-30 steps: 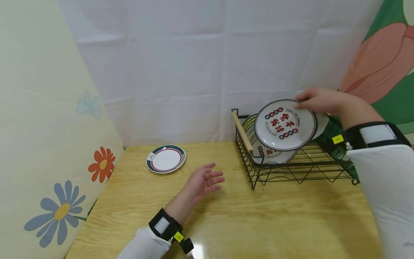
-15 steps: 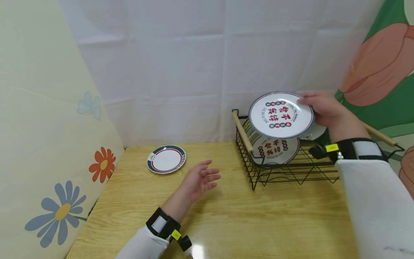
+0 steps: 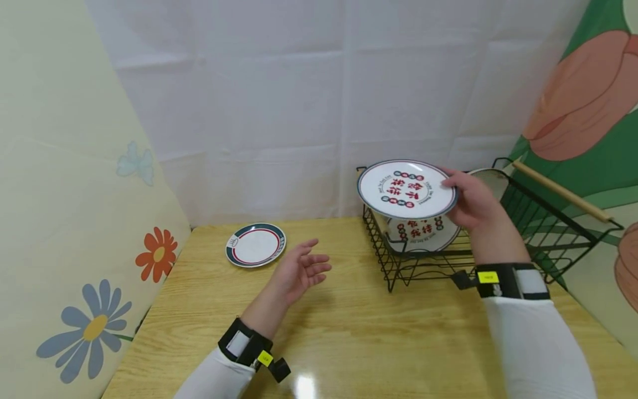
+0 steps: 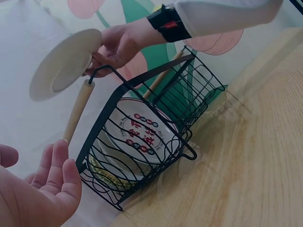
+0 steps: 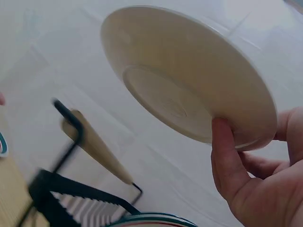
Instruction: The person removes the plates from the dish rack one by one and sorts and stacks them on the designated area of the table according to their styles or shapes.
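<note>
My right hand (image 3: 471,202) pinches the right rim of a white plate (image 3: 406,189) with red characters and a blue-edged rim. The plate is held nearly level above the left part of a black wire dish rack (image 3: 428,266). From below, the right wrist view shows its pale underside (image 5: 165,90), with fingers (image 5: 225,151) under the rim. My left hand (image 3: 299,271) hovers over the table, palm turned inward, fingers relaxed and holding nothing. Left of it, a smaller plate (image 3: 256,245) with a green and red border lies flat on the table.
Inside the rack stand a similar lettered plate (image 4: 142,132) and a yellow-green patterned dish (image 4: 111,177). The rack has wooden handles, one at its right end (image 3: 560,191). A white cloth (image 3: 269,111) hangs behind the wooden table (image 3: 349,343).
My right hand has carried the plate leftward from over the rack's middle to its left end, tipping it flatter. The left hand has drifted slightly left.
</note>
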`<state>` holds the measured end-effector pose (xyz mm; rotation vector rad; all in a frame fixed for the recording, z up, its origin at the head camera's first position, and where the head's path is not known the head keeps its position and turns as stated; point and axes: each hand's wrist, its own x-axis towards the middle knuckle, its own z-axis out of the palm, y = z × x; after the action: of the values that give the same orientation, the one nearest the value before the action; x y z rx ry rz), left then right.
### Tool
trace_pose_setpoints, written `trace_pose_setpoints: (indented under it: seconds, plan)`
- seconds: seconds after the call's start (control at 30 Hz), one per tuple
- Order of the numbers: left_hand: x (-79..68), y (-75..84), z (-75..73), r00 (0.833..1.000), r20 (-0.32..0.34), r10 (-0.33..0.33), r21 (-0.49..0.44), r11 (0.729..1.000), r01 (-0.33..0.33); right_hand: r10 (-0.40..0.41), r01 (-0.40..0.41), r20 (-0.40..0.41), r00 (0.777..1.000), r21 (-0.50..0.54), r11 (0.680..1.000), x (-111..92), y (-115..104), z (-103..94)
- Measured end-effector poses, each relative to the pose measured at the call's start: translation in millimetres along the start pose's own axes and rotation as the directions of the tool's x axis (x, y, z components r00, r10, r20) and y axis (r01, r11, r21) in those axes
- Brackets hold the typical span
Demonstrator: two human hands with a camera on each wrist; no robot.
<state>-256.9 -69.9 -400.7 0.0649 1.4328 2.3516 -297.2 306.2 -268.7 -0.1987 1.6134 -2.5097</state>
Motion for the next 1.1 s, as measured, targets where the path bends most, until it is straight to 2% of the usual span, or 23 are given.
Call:
trace_pose_setpoints:
  seconds: [0.2, 0.27, 0.47, 0.6, 0.77, 0.97, 1.1]
  plan:
    - [-8.4, 8.9, 4.6, 0.999, 0.022, 0.03, 0.018, 0.999, -0.03, -0.059, 0.048, 0.074, 0.995, 0.146, 0.988, -18.5, 27.6, 20.4]
    - [-11.5, 12.8, 6.0, 0.999, 0.03, 0.044, 0.027, 0.999, -0.045, -0.083, 0.065, 0.109, 0.991, 0.16, 0.985, -22.6, 35.5, 28.6]
    - [-21.7, 22.0, 9.3, 0.995, 0.054, 0.082, 0.039, 0.996, -0.084, -0.098, 0.085, 0.13, 0.987, 0.104, 0.991, -33.2, 56.4, 53.8]
    - [-27.9, 26.2, 12.4, 0.993, 0.07, 0.095, 0.017, 0.995, -0.097, -0.093, 0.076, 0.149, 0.984, 0.118, 0.99, -38.8, 66.5, 66.0]
    - [-36.6, 33.9, 17.0, 0.985, 0.099, 0.139, -0.02, 0.99, -0.138, -0.092, 0.061, 0.226, 0.97, 0.139, 0.988, -42.8, 72.9, 77.1]
    - [-47.1, 42.9, 19.0, 0.976, 0.133, 0.17, -0.037, 0.985, -0.166, -0.043, 0.022, 0.25, 0.967, 0.088, 0.996, -47.2, 77.4, 88.8]
    - [-51.0, 47.4, 22.3, 0.962, 0.179, 0.205, -0.057, 0.979, -0.197, -0.039, 0.016, 0.262, 0.964, 0.087, 0.996, -51.2, 78.2, 92.9]
